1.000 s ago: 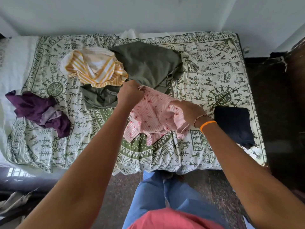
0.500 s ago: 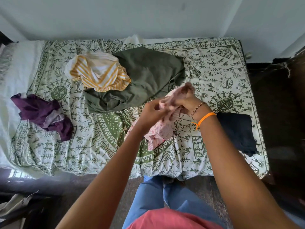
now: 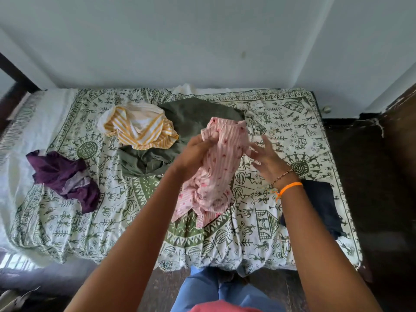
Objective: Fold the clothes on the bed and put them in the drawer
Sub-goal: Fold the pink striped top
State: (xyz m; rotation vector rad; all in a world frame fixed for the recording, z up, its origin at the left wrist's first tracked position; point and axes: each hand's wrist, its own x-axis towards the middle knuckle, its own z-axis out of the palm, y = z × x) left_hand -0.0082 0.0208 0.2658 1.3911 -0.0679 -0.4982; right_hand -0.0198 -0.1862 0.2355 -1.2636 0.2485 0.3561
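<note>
Holding the pink striped garment [image 3: 216, 167] up above the bed [image 3: 254, 224], the left hand [image 3: 193, 154] has its fingers curled round a bunch of fabric near the garment's upper edge; this grip is closed on the cloth. The garment hangs down from that hand in a loose, crumpled column, and its lower end reaches the patterned bedsheet near the middle of the bed.

The right hand [image 3: 267, 161] is just beside the garment's right edge. Its fingers are spread and nearly straight, so the grip is wide and holds nothing; whether the fingertips touch the fabric cannot be told because of blur. An orange band [image 3: 290, 186] and a beaded bracelet [image 3: 282, 175] sit on the right wrist.

Other clothes lie unfolded on the bed:
- A yellow-and-white striped top [image 3: 137, 124] lies at the far centre-left, partly on an olive green garment [image 3: 186, 122].
- The olive green garment spreads behind and to the left of the raised pink one.
- A purple garment [image 3: 63, 176] lies crumpled near the left side, well apart from the others.
- A dark navy item [image 3: 322, 206] lies flat at the right edge of the bed.

The person's blue trousers [image 3: 216, 289] show at the bottom, at the near edge of the bed.
</note>
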